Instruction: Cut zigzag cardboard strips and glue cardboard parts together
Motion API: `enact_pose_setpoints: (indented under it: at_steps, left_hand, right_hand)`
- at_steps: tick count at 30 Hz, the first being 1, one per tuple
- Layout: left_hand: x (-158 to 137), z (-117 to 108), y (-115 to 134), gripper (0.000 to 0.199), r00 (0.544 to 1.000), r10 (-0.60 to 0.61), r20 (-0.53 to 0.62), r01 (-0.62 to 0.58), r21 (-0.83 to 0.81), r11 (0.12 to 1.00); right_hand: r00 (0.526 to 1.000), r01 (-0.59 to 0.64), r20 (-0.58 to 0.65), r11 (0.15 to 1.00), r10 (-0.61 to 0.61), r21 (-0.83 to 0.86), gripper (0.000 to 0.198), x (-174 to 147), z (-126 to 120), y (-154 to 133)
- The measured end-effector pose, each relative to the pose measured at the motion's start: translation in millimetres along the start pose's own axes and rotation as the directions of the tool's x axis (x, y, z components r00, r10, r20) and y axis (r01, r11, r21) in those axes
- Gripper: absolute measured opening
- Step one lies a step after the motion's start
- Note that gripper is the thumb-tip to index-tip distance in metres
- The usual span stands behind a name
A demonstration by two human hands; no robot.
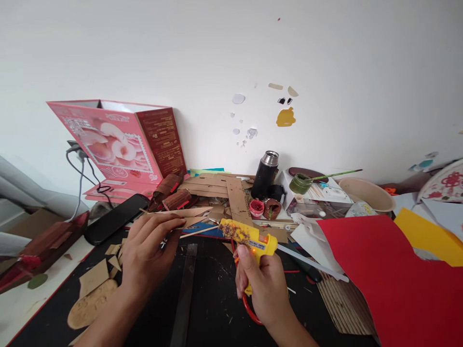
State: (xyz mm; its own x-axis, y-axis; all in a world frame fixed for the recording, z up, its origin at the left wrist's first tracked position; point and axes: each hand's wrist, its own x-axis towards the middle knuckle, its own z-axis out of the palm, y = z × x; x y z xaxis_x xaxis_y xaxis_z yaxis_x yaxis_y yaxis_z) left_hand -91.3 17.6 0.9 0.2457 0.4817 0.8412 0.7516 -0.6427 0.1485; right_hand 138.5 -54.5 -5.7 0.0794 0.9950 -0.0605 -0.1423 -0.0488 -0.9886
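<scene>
My right hand (265, 277) is wrapped round the handle of a yellow hot glue gun (246, 234). Its nozzle points left, its front half is smeared with dark residue, and a long white glue stick (313, 262) juts from the back. My left hand (152, 241) is closed in a pinch, with a thin wooden stick (198, 232) reaching from the fingertips toward the nozzle. Whether stick and nozzle touch, I cannot tell. Part of what the left fingers hold is hidden. Below, between the hands, a dark metal ruler (184, 294) lies on the black mat (213, 308).
Cardboard scraps (94, 277) lie left, near a black phone (115, 219). Behind are cardboard strips (206, 185), a pink box (119, 144), a black thermos (265, 176) and a red paint pot (256, 208). Red paper (390, 260) and corrugated cardboard (343, 301) cover the right.
</scene>
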Motion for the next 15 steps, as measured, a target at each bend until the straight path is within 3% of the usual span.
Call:
enact_pose_setpoints:
  at_steps: [15]
  left_hand:
    - [0.0,-0.9,0.4,0.024,1.000,0.024,-0.003,-0.024,0.008,1.000]
  right_hand:
    - [1.000,-0.015,0.018,1.000,0.016,-0.027,0.068,-1.6,-1.4,0.2]
